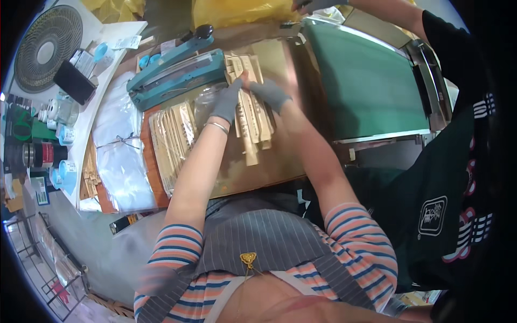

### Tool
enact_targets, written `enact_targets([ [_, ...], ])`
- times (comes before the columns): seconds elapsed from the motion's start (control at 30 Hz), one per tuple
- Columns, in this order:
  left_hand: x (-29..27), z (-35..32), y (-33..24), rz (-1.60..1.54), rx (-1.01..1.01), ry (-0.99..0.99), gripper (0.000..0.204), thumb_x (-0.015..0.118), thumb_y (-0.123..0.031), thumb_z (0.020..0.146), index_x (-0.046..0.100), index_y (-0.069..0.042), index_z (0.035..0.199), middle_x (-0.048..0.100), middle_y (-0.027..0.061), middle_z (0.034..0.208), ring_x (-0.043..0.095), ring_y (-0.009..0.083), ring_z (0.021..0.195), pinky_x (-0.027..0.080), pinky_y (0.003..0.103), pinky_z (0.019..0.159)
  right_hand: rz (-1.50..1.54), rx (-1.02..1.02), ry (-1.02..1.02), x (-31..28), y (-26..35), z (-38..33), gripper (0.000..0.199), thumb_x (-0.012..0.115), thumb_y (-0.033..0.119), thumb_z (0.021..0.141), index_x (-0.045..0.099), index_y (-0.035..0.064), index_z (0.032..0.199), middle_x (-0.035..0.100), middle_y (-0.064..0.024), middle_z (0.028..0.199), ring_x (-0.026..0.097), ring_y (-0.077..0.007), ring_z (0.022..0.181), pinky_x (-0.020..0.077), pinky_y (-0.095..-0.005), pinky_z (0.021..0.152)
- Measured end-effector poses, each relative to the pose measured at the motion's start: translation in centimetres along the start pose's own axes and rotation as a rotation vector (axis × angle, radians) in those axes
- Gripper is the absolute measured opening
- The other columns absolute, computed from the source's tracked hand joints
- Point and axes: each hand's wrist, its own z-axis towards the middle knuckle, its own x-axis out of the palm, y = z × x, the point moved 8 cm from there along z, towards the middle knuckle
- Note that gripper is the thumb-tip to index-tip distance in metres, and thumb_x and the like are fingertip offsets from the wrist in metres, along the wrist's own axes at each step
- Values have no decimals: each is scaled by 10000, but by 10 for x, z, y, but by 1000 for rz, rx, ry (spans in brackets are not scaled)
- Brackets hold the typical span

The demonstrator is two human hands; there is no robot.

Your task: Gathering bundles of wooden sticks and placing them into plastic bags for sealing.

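Note:
My left hand (226,101), in a grey glove with bare fingertips, presses in from the left on a bundle of long tan paper strips or sleeves (248,126) with dark print. From the right, my right hand (271,95), gloved alike, closes round the same bundle, and the fingertips of both hands meet on top. The strips lie lengthwise, their near ends uneven. Crumpled clear plastic (207,97) lies beside my left hand. Left of it is a clear bag of similar tan strips (175,134). A teal bag sealer (177,78) with a long arm stands just beyond.
Flat clear plastic bags (121,167), tied with a dark string, lie at the left. A white shelf (89,148) carries a fan (48,49), a phone (75,82) and jars. At the right is a green-topped surface (371,86), where another person's gloved hand (318,5) reaches in.

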Motion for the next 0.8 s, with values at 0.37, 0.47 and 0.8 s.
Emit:
enact_targets([
  [0.37, 30, -177, -139, 282, 511, 338, 902, 849, -96, 619, 350, -20, 1367, 533, 81, 1256, 523, 172, 1124, 450, 310, 927, 301, -451, 417, 61, 112, -128, 678, 712, 90, 753, 380, -19, 1334, 562, -111, 1175, 552, -190, 1078, 445, -328, 932],
  [0.47, 30, -194, -136, 219, 515, 430, 968, 844, -84, 613, 289, -20, 1404, 485, 84, 1315, 502, 192, 1160, 414, 320, 981, 224, -466, 402, 67, 109, -145, 861, 763, 56, 695, 276, 0, 1402, 530, -109, 1222, 535, -185, 1105, 438, -331, 949],
  [0.8, 18, -248, -102, 327, 220, 474, 667, 782, -140, 667, 497, -25, 1259, 608, 44, 1109, 565, 134, 1009, 456, 284, 898, 274, -452, 62, 112, 121, -212, 815, 804, 97, 661, 366, 2, 1342, 517, -111, 1195, 499, -161, 1118, 429, -306, 934],
])
